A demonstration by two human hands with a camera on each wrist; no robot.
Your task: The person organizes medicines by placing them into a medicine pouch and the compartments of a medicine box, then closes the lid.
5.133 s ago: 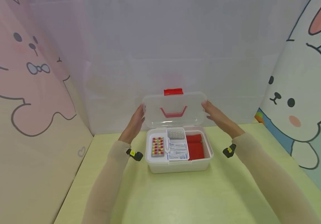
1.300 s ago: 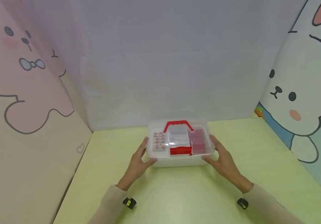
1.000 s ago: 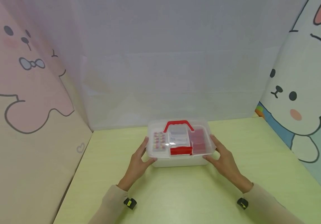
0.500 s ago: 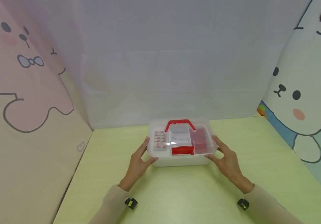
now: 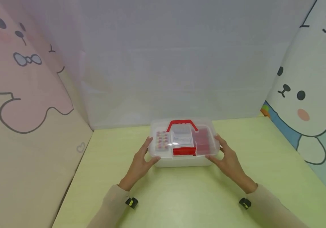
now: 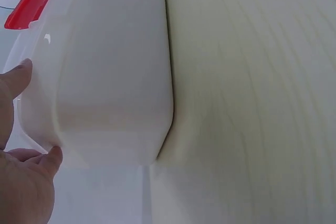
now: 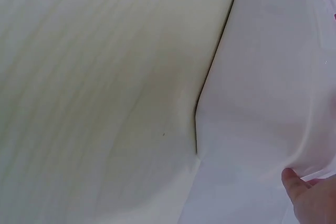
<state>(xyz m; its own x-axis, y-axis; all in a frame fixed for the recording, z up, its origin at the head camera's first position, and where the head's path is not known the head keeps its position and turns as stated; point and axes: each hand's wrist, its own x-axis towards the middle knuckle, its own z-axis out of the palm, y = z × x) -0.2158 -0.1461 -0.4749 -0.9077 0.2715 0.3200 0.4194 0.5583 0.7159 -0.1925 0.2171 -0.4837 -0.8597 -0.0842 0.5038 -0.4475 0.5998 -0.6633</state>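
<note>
A white first-aid box (image 5: 182, 162) stands on the table, its clear lid (image 5: 163, 154) lying down over it. On the lid are a red carry handle (image 5: 182, 121) and a red latch (image 5: 184, 151) at the front edge; the left wrist view has that latch jutting outward. Through the lid show a blister pack of capsules (image 5: 162, 140), white packets (image 5: 182, 138) and a red item (image 5: 202, 141). My left hand (image 5: 138, 164) grips the left front corner, thumb in front and fingers along the side. Opposite it, my right hand (image 5: 231, 161) holds the right front corner likewise.
The pale yellow table (image 5: 182, 196) runs up to a whitish back panel (image 5: 168, 69). A panel with a pink cartoon animal (image 5: 34, 82) rises on the left, and one with a white rabbit (image 5: 296, 126) on the right.
Five seconds ago the lid stood raised with a hand at each side; it has since come down over the box and the hands have moved to the front corners. Lately only the view shifts slightly.
</note>
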